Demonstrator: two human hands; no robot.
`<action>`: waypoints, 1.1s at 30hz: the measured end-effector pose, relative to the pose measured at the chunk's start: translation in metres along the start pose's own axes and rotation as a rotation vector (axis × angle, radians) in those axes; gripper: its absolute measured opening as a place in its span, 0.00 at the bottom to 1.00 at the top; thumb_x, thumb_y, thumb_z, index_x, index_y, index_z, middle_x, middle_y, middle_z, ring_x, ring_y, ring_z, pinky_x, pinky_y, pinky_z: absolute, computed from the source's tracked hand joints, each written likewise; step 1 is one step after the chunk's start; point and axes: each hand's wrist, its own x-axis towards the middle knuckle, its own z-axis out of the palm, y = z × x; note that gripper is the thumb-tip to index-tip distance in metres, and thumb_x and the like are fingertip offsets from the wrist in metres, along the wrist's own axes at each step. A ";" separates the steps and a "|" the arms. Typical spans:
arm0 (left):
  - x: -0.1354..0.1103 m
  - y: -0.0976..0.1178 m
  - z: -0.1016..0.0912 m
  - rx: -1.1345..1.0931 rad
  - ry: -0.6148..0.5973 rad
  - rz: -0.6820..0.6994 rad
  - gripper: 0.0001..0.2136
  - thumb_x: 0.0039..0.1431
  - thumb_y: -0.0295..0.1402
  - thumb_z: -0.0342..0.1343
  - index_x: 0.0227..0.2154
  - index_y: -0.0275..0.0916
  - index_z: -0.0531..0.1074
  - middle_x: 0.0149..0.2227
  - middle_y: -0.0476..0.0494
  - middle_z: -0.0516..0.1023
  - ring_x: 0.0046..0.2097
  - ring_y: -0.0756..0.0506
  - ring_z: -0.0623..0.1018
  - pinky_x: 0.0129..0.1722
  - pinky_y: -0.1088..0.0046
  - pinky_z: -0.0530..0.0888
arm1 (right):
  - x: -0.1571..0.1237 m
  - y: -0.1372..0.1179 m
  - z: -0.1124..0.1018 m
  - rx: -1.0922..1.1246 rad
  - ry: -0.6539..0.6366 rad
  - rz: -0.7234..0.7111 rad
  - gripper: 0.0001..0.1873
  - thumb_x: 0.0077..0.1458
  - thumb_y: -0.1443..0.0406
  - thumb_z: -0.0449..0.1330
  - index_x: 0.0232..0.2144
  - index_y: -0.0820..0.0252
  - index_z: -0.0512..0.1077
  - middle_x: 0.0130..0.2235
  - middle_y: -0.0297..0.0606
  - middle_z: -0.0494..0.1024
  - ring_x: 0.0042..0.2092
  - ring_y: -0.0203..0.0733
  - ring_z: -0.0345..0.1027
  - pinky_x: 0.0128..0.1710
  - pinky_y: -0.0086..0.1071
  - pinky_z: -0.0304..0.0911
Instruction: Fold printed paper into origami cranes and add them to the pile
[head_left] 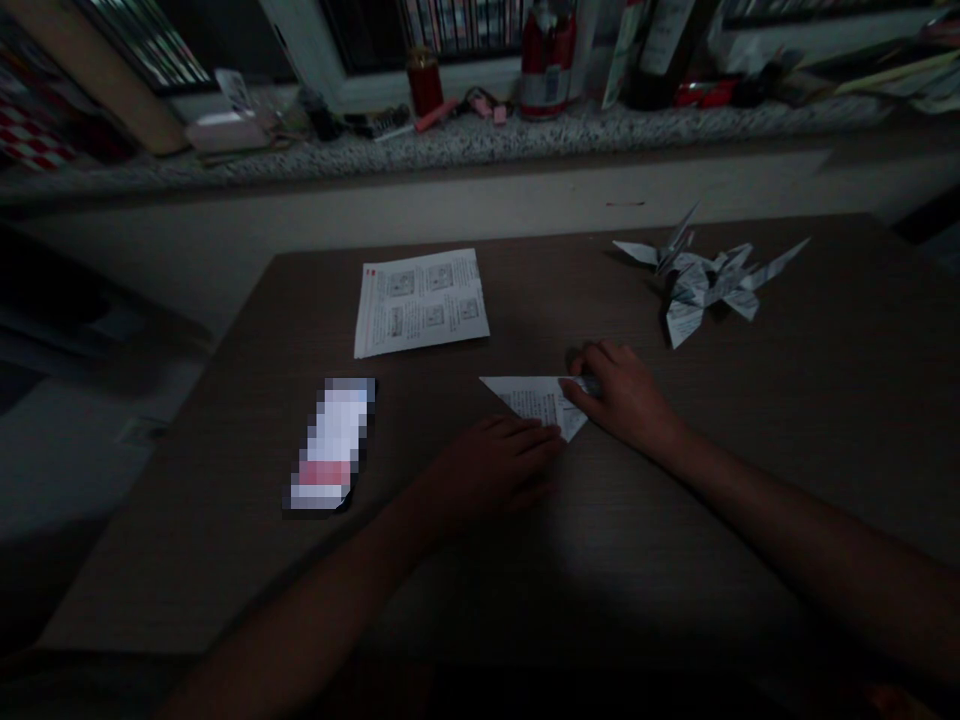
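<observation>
Folded paper (536,400) under both flattened hands (555,440)

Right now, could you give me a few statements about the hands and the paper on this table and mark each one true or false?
1. Both hands press on the folded triangle of printed paper. True: the left hand and right hand both rest on it.
2. The finished paper cranes lie to the left of the hands. False: they lie at the far right of the table.
3. A flat printed sheet lies beyond the hands. True.
4. The left hand holds the phone. False: the phone lies alone on the table, apart from that hand.
</observation>
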 end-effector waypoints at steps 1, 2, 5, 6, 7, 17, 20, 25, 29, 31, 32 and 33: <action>0.000 0.000 0.000 -0.001 0.001 -0.002 0.21 0.72 0.38 0.56 0.63 0.37 0.67 0.66 0.40 0.70 0.65 0.37 0.71 0.63 0.55 0.69 | 0.000 0.000 0.000 -0.003 -0.001 0.001 0.08 0.64 0.59 0.60 0.39 0.56 0.69 0.41 0.44 0.73 0.43 0.54 0.68 0.44 0.44 0.61; 0.000 0.001 0.000 -0.002 0.001 -0.003 0.21 0.72 0.38 0.56 0.63 0.38 0.67 0.66 0.40 0.70 0.65 0.38 0.71 0.64 0.55 0.69 | 0.000 0.000 0.000 -0.008 -0.001 0.003 0.08 0.63 0.59 0.60 0.39 0.56 0.69 0.40 0.44 0.73 0.43 0.54 0.68 0.44 0.44 0.61; -0.001 0.001 0.001 0.003 0.008 0.003 0.21 0.72 0.39 0.55 0.63 0.37 0.68 0.66 0.40 0.70 0.65 0.37 0.71 0.63 0.55 0.70 | 0.000 -0.001 -0.001 -0.026 -0.006 0.011 0.08 0.64 0.59 0.60 0.38 0.56 0.69 0.40 0.43 0.73 0.42 0.54 0.67 0.44 0.44 0.61; 0.000 0.001 0.001 0.006 0.011 0.007 0.20 0.72 0.39 0.55 0.62 0.37 0.68 0.66 0.40 0.71 0.65 0.37 0.72 0.62 0.55 0.70 | 0.000 -0.002 -0.001 -0.031 -0.009 0.014 0.08 0.64 0.59 0.60 0.38 0.56 0.69 0.40 0.44 0.73 0.42 0.54 0.67 0.44 0.44 0.61; 0.000 0.001 0.002 0.009 0.016 0.010 0.20 0.72 0.39 0.55 0.62 0.36 0.69 0.66 0.39 0.71 0.64 0.37 0.72 0.62 0.55 0.70 | 0.000 -0.002 -0.001 -0.033 -0.014 0.015 0.08 0.64 0.59 0.60 0.39 0.57 0.69 0.40 0.44 0.73 0.43 0.54 0.67 0.44 0.44 0.61; -0.001 0.004 0.001 0.037 0.002 -0.005 0.20 0.72 0.37 0.56 0.62 0.36 0.69 0.66 0.38 0.70 0.64 0.37 0.72 0.62 0.57 0.73 | -0.001 -0.006 -0.003 -0.091 -0.028 -0.027 0.09 0.67 0.59 0.57 0.43 0.57 0.73 0.44 0.46 0.74 0.44 0.55 0.66 0.44 0.44 0.61; -0.002 0.006 0.000 0.039 -0.005 -0.028 0.19 0.72 0.38 0.55 0.62 0.37 0.69 0.66 0.38 0.70 0.63 0.38 0.73 0.60 0.57 0.74 | -0.001 -0.007 -0.003 -0.103 -0.039 -0.047 0.11 0.68 0.60 0.56 0.47 0.56 0.74 0.46 0.46 0.74 0.45 0.55 0.66 0.44 0.45 0.61; -0.002 0.009 -0.002 0.046 -0.035 -0.055 0.21 0.71 0.37 0.57 0.63 0.37 0.68 0.66 0.36 0.69 0.61 0.36 0.75 0.57 0.57 0.77 | 0.000 -0.008 -0.004 -0.096 -0.055 -0.048 0.10 0.67 0.61 0.57 0.46 0.57 0.74 0.46 0.47 0.75 0.47 0.56 0.66 0.46 0.45 0.61; -0.004 0.007 -0.001 0.006 -0.021 -0.024 0.21 0.71 0.36 0.57 0.62 0.35 0.68 0.67 0.34 0.68 0.64 0.36 0.72 0.60 0.57 0.75 | 0.002 -0.006 -0.004 -0.072 -0.073 -0.052 0.09 0.67 0.61 0.57 0.44 0.56 0.74 0.45 0.46 0.75 0.46 0.55 0.66 0.46 0.45 0.61; -0.006 0.004 -0.001 -0.025 -0.014 -0.019 0.20 0.71 0.36 0.56 0.62 0.36 0.68 0.67 0.35 0.68 0.65 0.37 0.72 0.62 0.58 0.74 | 0.002 -0.006 -0.003 -0.051 -0.069 -0.056 0.08 0.67 0.61 0.57 0.44 0.56 0.74 0.45 0.46 0.75 0.46 0.55 0.66 0.45 0.45 0.61; -0.007 0.003 -0.001 -0.038 -0.012 -0.022 0.19 0.72 0.36 0.56 0.62 0.37 0.68 0.67 0.36 0.68 0.65 0.38 0.72 0.61 0.58 0.74 | 0.002 -0.005 -0.003 -0.040 -0.067 -0.055 0.08 0.66 0.61 0.57 0.44 0.56 0.73 0.45 0.46 0.75 0.46 0.55 0.66 0.45 0.45 0.61; -0.007 0.001 -0.001 -0.045 -0.007 -0.026 0.19 0.72 0.36 0.55 0.62 0.37 0.68 0.67 0.36 0.68 0.65 0.38 0.72 0.61 0.59 0.74 | 0.002 -0.005 -0.003 -0.032 -0.065 -0.053 0.08 0.66 0.61 0.57 0.44 0.56 0.73 0.44 0.46 0.75 0.46 0.55 0.67 0.46 0.45 0.61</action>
